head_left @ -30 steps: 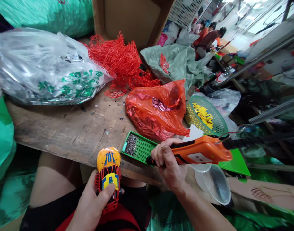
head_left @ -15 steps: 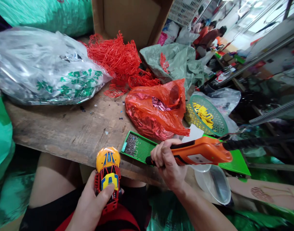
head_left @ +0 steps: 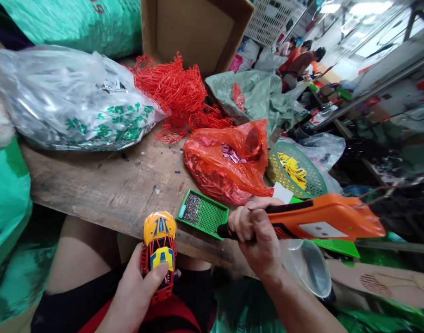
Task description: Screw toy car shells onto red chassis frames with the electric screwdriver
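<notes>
Hands apart: L hand [head_left: 134, 291] clamps toy car [head_left: 159, 240] upright; R hand [head_left: 257, 238] grips orange driver [head_left: 323, 223], its end just beside green screw tray [head_left: 212, 223].

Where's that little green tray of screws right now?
In the head view, the green perforated tray sits on the wooden bench's front edge, just left of the right hand and below the red plastic bag.

Worn wooden bench [head_left: 94, 185] under clear sack of silver parts [head_left: 69, 106], red plastic sprues [head_left: 170, 92], red bag [head_left: 226, 162]; green-rimmed basket [head_left: 295, 171] beside.
</notes>
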Demonstrator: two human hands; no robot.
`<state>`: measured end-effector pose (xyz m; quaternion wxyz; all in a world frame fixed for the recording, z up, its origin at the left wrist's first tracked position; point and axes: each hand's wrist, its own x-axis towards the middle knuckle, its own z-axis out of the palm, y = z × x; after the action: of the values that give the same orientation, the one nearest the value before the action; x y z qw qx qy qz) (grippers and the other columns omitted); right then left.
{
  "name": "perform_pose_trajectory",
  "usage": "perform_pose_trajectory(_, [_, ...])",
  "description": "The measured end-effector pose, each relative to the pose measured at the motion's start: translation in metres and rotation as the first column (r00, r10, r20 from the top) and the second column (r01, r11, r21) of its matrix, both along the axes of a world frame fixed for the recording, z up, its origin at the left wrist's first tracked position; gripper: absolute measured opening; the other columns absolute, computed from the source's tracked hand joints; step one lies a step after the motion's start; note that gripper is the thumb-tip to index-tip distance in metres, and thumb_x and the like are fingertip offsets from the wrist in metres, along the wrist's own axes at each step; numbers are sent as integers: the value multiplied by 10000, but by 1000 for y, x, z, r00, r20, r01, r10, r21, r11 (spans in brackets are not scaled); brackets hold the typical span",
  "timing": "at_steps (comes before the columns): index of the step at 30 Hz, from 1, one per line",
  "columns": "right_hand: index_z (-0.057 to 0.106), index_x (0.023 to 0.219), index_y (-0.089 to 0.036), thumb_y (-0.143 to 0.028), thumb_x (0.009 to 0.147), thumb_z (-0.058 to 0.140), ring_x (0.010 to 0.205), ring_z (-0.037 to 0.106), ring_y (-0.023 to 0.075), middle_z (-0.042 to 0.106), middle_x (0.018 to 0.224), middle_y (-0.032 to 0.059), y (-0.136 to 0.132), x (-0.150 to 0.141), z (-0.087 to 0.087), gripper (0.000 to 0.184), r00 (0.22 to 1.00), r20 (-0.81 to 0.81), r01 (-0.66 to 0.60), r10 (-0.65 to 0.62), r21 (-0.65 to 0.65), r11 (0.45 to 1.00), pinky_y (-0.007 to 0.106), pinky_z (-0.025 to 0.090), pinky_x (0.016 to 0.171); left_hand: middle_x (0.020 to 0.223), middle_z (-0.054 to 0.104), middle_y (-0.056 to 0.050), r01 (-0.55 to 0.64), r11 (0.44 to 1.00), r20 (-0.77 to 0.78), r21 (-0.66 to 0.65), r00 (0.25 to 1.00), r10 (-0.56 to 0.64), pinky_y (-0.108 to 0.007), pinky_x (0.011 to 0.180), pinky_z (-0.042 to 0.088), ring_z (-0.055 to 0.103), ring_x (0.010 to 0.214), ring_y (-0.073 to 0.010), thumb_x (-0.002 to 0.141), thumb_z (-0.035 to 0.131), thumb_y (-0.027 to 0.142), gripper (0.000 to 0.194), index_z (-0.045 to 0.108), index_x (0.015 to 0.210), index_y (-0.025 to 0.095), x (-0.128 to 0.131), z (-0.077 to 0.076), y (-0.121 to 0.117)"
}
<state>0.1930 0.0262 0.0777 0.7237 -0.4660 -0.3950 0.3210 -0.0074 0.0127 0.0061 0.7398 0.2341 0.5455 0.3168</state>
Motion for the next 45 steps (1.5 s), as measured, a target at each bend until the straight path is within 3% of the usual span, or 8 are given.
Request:
perform_pose_trajectory(7, [627, 908, -278, -380, 985, 676, 390, 331, 87, 395, 493, -114, -10, -26, 30, 137, 990, 33, -137, 135, 32, 990, 263, 392, 477, 834, 718, -40, 21, 1000, 98, 19, 995, -23, -340, 641, 589, 732, 673, -228, 706, 843, 457, 542, 562, 1075, 176, -1, -4, -3])
perform_pose_trajectory(11, [646, 950, -288, -367, 1011, 634, 391, 364, 95, 390, 495, -108, -17, -47, 39, 100, 964, 54, -261, 259, 38, 965, 281, 404, 486, 907, 705, -52, 79, 995, 100, 62, 991, -85, -358, 713, 574, 722, 786, -238, 786, 793, 481, 502, 554, 1112, 182, -6, -9, -5])
perform_pose_trajectory(15, [633, 970, -276, -340, 1022, 610, 420, 417, 91, 410, 539, -102, -24, -62, 35, 86, 945, 93, -319, 313, 58, 946, 283, 433, 514, 992, 712, -72, 89, 990, 87, 107, 991, -99, -381, 800, 562, 695, 854, -238, 816, 763, 466, 478, 564, 1139, 175, -6, -11, -5])
perform_pose_trajectory(25, [632, 990, -280, -336, 1011, 627, 475, 496, 112, 452, 555, -88, -34, -72, 26, 61, 939, 168, -313, 299, 62, 948, 310, 499, 554, 923, 699, -34, 55, 993, 95, 106, 993, -65, -322, 726, 515, 654, 849, -226, 773, 789, 454, 413, 586, 1023, 195, -5, -4, -3])
perform_pose_trajectory(34, [657, 960, -260, -319, 991, 655, 457, 483, 99, 456, 544, -90, -30, -76, 16, 66, 954, 124, -287, 274, 100, 953, 285, 489, 527, 986, 682, -60, 79, 991, 71, 111, 994, -87, -342, 770, 512, 632, 907, -230, 798, 769, 452, 461, 549, 1094, 175, -5, -8, -5])
perform_pose_trajectory(45, [634, 906, -259, -328, 997, 642, 454, 471, 107, 443, 532, -87, -30, -76, 14, 115, 948, 120, -306, 296, 74, 949, 288, 489, 538, 992, 692, -59, 63, 993, 62, 104, 996, -69, -354, 777, 530, 652, 914, -241, 783, 770, 452, 463, 567, 1092, 173, -3, -2, -2])
